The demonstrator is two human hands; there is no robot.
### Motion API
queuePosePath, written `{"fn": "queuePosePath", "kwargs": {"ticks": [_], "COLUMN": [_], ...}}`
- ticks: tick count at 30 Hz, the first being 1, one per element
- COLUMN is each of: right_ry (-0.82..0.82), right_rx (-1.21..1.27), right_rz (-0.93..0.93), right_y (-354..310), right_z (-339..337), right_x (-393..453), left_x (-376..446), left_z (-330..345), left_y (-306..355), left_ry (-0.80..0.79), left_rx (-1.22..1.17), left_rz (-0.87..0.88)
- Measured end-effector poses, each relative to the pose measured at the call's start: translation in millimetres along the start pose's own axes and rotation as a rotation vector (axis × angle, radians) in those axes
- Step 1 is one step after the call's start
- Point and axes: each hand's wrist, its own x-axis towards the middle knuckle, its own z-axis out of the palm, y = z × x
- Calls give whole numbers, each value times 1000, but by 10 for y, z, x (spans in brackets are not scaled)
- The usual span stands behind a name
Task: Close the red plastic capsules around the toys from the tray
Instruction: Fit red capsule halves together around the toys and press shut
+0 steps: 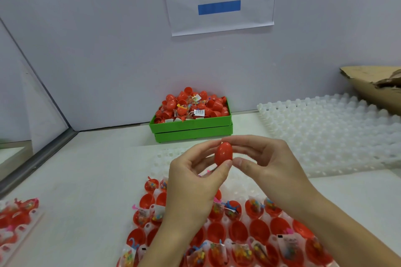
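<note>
Head view, red capsule (223, 153) upright, pinched between left hand (191, 182), right hand (271, 167)

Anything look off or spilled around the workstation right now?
Nothing spilled. The torn brown cardboard piece at far right has a ragged edge, lying over the white moulded tray. The green plastic bin is heaped above its rim with red capsules.

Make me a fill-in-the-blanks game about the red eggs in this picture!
1. Both hands hold one closed egg that is coloured ____.
2. The bin at the wall, heaped with eggs, is coloured ____.
3. The bar on the paper sign is coloured ____.
4. The empty trays on the right are coloured ____.

Missing words: red; green; blue; white
</note>
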Motion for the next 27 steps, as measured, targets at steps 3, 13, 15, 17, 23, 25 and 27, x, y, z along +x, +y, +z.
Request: {"fn": "queuePosePath", "kwargs": {"ticks": [3, 13, 15, 17, 23, 25, 27], "right_ry": [32, 63, 33, -9, -27, 45, 124], "right_rx": [-18, 94, 120, 124, -87, -45, 74], "right_rz": [29, 153, 167, 163, 112, 147, 234], "right_y": [10, 45, 43, 27, -88, -117, -138], "right_z": [14, 0, -10, 1, 110, 36, -136], "right_x": [-8, 32, 27, 9, -51, 2, 138], "left_x": [-27, -26, -16, -6, -32, -47, -48], "left_z": [12, 0, -14, -32, -42, -16, -9], "left_y": [-5, 27, 35, 27, -2, 21, 19], "left_ry": [93, -54, -60, -9, 9, 18, 43], "left_rx": [237, 332, 343, 382, 578, 551, 546], "left_rz": [138, 207, 207, 240, 356, 319, 338]}}
